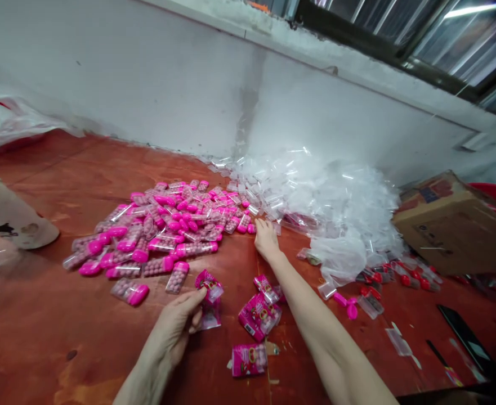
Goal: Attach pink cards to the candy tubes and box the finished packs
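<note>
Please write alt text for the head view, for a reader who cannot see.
A person's left hand holds pink printed packaging over a reddish table; the right hand is beside a pile of pink-capped clear containers. Clear plastic pieces are heaped behind.

pink-capped clear bottles (174,225) | ball-filled, jumbled in a heap | pink-and-clear wrapper (211,291) | pinched, just beside them

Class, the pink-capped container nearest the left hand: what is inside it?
Pinkish balls show inside the clear container; whatever lies under its pink cap is covered.
</note>
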`<state>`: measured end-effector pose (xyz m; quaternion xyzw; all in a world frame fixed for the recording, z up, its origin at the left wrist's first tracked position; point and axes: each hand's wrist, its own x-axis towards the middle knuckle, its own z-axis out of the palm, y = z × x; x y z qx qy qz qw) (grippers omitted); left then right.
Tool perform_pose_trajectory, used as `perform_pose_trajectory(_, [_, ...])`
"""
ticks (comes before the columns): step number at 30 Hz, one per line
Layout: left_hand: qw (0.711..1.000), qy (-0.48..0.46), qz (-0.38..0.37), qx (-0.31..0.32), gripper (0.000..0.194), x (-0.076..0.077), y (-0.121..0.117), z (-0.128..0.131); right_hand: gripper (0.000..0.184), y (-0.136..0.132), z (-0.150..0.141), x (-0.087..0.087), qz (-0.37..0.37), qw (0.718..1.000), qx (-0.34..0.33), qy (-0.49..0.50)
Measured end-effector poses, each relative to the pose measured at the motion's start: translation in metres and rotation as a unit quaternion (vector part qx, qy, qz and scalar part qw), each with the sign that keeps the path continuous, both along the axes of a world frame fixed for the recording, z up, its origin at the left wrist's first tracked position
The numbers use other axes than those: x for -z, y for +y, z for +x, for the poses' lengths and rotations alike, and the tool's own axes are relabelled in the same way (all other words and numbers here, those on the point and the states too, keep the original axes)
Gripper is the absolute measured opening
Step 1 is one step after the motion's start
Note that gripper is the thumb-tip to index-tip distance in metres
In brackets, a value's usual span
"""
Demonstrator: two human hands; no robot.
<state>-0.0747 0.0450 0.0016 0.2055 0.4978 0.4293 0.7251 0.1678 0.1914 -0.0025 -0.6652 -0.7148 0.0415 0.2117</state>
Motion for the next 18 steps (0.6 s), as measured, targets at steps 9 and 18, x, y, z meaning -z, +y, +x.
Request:
perform_pose_trajectory(9, [0.983,-0.126,-0.090,-0.093,0.022,-0.005,-0.005,0.007,0.025,-0.038,-0.010,0.004,-0.061,0.998,0.016,-0.010])
perform_pose_trajectory(18, [0.968,-0.162,-0.102,-0.160,0.018,-0.008,-0.022,0.021,0.037,-0.177,-0.068,-0.011,-0.039,0.904,-0.057,0.421])
